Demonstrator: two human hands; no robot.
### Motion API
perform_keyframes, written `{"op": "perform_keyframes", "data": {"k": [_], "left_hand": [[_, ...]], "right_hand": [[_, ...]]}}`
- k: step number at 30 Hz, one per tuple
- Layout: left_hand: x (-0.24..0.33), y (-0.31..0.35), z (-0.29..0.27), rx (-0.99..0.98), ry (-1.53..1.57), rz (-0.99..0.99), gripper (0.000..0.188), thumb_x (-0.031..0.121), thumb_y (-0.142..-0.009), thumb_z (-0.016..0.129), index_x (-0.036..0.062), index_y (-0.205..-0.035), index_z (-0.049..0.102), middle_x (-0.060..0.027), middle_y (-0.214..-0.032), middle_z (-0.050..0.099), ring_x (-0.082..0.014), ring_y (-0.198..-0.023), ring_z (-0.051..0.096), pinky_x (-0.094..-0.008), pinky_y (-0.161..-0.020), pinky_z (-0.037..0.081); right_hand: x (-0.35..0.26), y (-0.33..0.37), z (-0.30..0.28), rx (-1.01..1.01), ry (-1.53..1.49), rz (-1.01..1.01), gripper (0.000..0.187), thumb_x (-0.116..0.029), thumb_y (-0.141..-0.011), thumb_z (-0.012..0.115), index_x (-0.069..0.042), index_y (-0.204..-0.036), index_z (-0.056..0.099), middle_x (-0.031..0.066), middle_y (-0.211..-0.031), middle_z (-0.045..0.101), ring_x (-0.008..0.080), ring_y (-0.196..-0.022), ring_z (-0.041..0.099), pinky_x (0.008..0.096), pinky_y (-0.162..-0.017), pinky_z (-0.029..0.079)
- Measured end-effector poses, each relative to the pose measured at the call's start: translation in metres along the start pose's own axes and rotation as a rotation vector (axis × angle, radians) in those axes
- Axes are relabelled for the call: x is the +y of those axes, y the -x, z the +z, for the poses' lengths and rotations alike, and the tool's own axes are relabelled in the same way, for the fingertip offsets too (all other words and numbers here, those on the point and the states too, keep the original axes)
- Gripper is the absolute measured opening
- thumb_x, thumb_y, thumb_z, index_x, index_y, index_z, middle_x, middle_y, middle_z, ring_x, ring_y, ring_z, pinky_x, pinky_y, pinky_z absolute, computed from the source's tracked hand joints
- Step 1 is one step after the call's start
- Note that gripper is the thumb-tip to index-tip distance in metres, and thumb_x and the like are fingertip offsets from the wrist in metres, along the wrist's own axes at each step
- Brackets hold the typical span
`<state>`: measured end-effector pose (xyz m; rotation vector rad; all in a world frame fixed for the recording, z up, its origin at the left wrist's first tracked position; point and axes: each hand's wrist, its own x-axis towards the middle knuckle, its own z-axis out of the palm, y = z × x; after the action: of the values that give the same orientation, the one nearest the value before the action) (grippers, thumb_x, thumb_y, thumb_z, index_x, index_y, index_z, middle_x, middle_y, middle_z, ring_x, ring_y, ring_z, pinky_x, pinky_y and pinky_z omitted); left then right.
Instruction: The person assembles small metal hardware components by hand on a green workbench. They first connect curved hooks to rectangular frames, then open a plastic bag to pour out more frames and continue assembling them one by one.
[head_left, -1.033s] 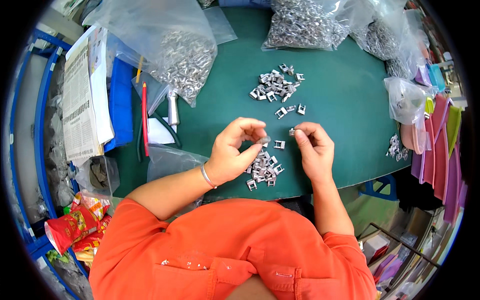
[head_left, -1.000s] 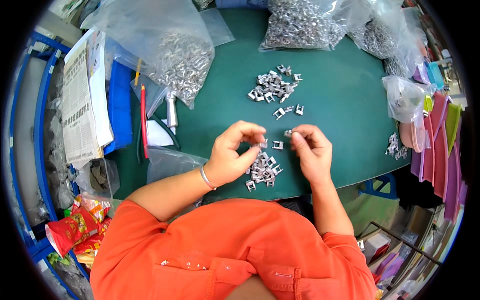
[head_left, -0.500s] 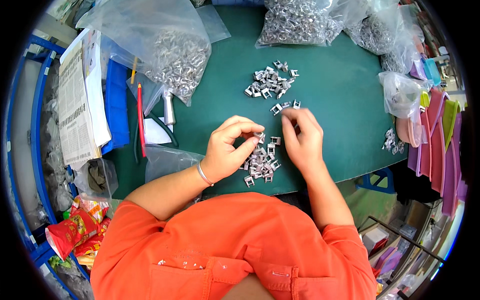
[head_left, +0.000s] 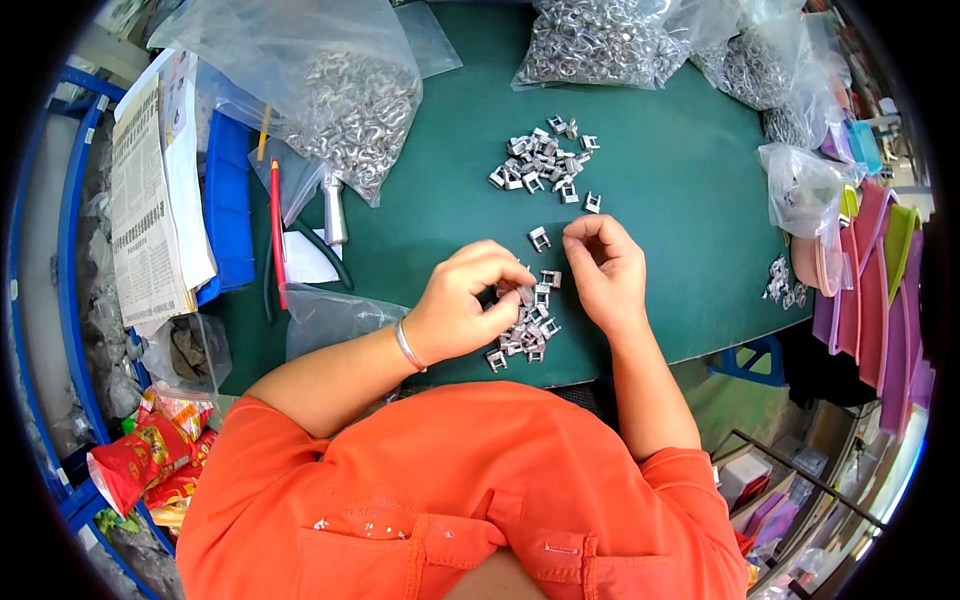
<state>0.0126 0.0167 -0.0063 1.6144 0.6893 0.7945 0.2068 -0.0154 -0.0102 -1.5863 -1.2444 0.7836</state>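
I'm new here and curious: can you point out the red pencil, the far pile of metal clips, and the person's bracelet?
red pencil (head_left: 277, 235): head view, middle of its shaft.
far pile of metal clips (head_left: 540, 160): head view, centre of the heap.
bracelet (head_left: 407, 347): head view, band on the left wrist.

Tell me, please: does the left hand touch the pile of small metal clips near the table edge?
Touching. In the head view the left hand's curled fingers rest directly on the near pile of clips, with no green table visible between them.
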Motion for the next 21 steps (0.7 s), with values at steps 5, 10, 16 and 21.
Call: {"op": "perform_keyframes", "data": {"k": [5, 10, 16, 21], "left_hand": [[-0.006, -0.002, -0.001, -0.026, -0.211, 0.221, 0.017, -0.006, -0.076, 0.064, 0.0016, -0.091, 0.066, -0.0066, -0.090, 0.062, -0.0128, -0.077, 0.059, -0.0251, -0.070, 0.048], [-0.004, -0.002, 0.002, 0.151, -0.105, -0.015, 0.025, -0.003, -0.077, 0.067, 0.0023, -0.101, 0.061, -0.0044, -0.089, 0.061, -0.0118, -0.075, 0.057, -0.0240, -0.068, 0.047], [-0.008, 0.001, 0.004, 0.183, 0.012, -0.052, 0.032, -0.003, -0.080, 0.066, 0.0024, -0.110, 0.056, -0.0031, -0.089, 0.059, -0.0095, -0.075, 0.055, -0.0229, -0.066, 0.046], [-0.010, 0.000, 0.005, 0.231, 0.042, -0.014, 0.035, -0.001, -0.078, 0.070, 0.0025, -0.111, 0.057, -0.0039, -0.090, 0.058, -0.0106, -0.075, 0.057, -0.0240, -0.066, 0.048]], "right_hand": [[-0.012, -0.009, 0.007, -0.072, 0.497, -0.347, 0.015, 0.000, -0.074, 0.069, -0.001, -0.089, 0.064, 0.0131, -0.084, 0.062, 0.0310, -0.074, 0.061, 0.0362, -0.066, 0.051], [-0.014, -0.005, 0.004, -0.135, 0.235, -0.121, 0.014, 0.000, -0.075, 0.070, -0.001, -0.087, 0.063, 0.0115, -0.081, 0.061, 0.0302, -0.077, 0.060, 0.0373, -0.068, 0.050], [-0.015, -0.007, 0.011, -0.111, 0.442, -0.320, 0.013, 0.000, -0.076, 0.069, -0.002, -0.087, 0.063, 0.0112, -0.081, 0.060, 0.0299, -0.076, 0.060, 0.0369, -0.067, 0.050], [-0.012, -0.004, 0.006, -0.225, -0.134, 0.062, 0.013, 0.005, -0.078, 0.070, 0.000, -0.088, 0.063, 0.0067, -0.084, 0.062, 0.0155, -0.076, 0.063, 0.0268, -0.067, 0.051]]}}
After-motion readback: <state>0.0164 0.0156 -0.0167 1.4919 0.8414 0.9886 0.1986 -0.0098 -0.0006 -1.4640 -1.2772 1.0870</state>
